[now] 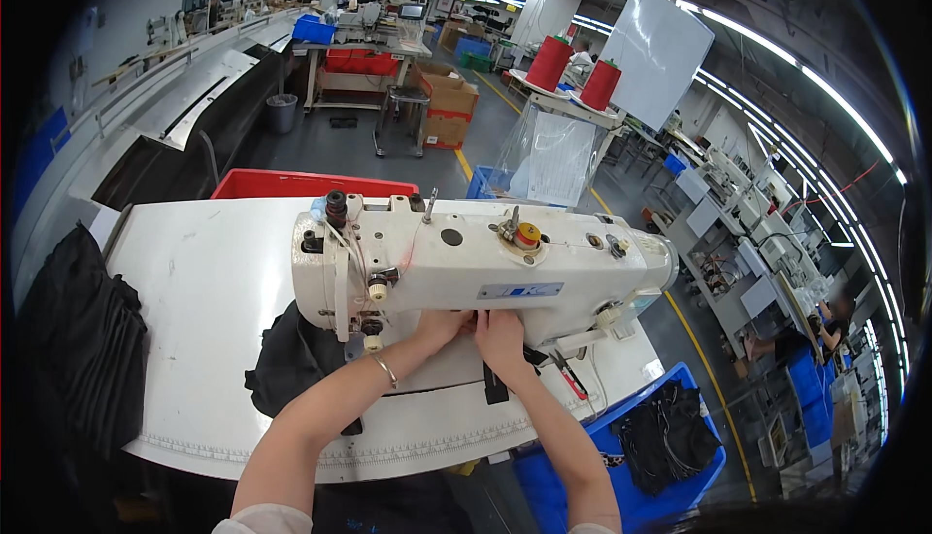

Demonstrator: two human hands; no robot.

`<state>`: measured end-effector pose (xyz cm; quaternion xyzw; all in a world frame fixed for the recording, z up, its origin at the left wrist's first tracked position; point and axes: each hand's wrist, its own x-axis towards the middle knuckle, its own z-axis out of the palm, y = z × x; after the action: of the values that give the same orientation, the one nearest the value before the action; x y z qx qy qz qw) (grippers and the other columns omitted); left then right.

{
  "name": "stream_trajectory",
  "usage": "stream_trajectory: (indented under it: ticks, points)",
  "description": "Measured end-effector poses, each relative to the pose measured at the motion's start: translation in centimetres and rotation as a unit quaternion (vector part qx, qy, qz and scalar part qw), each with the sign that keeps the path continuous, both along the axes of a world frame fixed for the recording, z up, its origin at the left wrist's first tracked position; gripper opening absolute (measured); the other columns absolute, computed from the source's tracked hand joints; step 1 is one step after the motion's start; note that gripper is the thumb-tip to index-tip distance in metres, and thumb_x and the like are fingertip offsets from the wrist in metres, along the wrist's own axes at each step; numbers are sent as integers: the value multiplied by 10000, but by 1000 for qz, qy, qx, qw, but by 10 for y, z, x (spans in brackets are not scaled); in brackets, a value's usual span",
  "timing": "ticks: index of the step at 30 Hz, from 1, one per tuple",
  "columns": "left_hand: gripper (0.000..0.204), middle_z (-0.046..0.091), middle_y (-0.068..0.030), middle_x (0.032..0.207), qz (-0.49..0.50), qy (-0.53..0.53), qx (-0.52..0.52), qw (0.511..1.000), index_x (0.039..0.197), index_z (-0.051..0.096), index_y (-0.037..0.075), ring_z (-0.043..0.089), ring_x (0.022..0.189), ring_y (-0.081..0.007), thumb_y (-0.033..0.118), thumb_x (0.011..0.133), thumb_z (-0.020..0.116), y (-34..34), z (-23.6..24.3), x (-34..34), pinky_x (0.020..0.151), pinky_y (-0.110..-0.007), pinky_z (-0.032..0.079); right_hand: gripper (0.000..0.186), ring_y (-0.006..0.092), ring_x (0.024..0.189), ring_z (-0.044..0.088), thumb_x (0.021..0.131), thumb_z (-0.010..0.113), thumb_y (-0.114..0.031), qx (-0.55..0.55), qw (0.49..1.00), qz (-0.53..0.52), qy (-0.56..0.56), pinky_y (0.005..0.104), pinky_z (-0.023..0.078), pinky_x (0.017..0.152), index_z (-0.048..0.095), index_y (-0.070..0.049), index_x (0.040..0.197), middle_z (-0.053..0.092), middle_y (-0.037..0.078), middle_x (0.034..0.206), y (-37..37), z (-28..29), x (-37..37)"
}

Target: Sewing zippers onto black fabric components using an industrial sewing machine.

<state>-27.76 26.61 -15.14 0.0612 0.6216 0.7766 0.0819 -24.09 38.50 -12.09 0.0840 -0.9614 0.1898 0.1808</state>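
Observation:
A white sewing machine (437, 267) stands across the table in front of me. My left hand (444, 327) and my right hand (499, 335) meet beneath its arm, fingers curled close together. The arm hides most of the fingertips, and a small dark bit shows between the hands; what they grip I cannot make out. Black fabric (296, 354) lies under and beside my left forearm, left of the needle end. A black strip (495, 385) hangs down on the tabletop by my right wrist. A red-handled cutter (573, 379) lies to the right of my right forearm.
A stack of black fabric pieces (83, 340) hangs over the table's left edge. At the lower right stands a blue bin (573, 481) with black pieces (668, 437). Beyond the machine are a red bin (291, 183) and red thread cones (549, 63). Another person (830, 330) sits far right.

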Motion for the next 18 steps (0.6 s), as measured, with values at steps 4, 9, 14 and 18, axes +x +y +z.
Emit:
stream_trajectory:
  ticks: [4, 9, 14, 18]
  points:
    - [272, 640, -115, 953, -30, 19, -17, 999, 1071, 573, -47, 636, 804, -178, 54, 829, 643, 2, 9, 5, 636, -293, 556, 241, 445, 797, 574, 892, 496, -165, -30, 999, -30, 0, 511, 455, 740, 577, 59, 929, 598, 277, 851, 3, -4, -5]
    - [269, 639, -117, 967, -40, 0, -17, 999, 1078, 569, -46, 633, 824, -181, 46, 834, 629, 0, 7, 8, 646, -297, 556, 236, 448, 796, 572, 892, 491, -162, -40, 999, -4, 26, 514, 451, 730, 575, 58, 916, 597, 279, 839, -1, -5, 0]
    - [263, 649, -120, 914, -28, -9, -48, 998, 1077, 565, -56, 650, 784, -184, 15, 826, 592, 2, 7, 10, 628, -294, 555, 212, 447, 768, 574, 883, 491, -136, -38, 999, -1, 20, 521, 451, 698, 567, 57, 925, 596, 277, 836, 4, -10, -1]
    - [235, 652, -143, 886, 0, -35, -134, 990, 1062, 561, -58, 669, 768, -203, 35, 846, 563, 4, 22, 10, 601, -288, 554, 165, 422, 777, 597, 863, 513, -111, 4, 999, -38, 37, 496, 492, 696, 588, 36, 870, 598, 258, 836, 10, 4, -1]
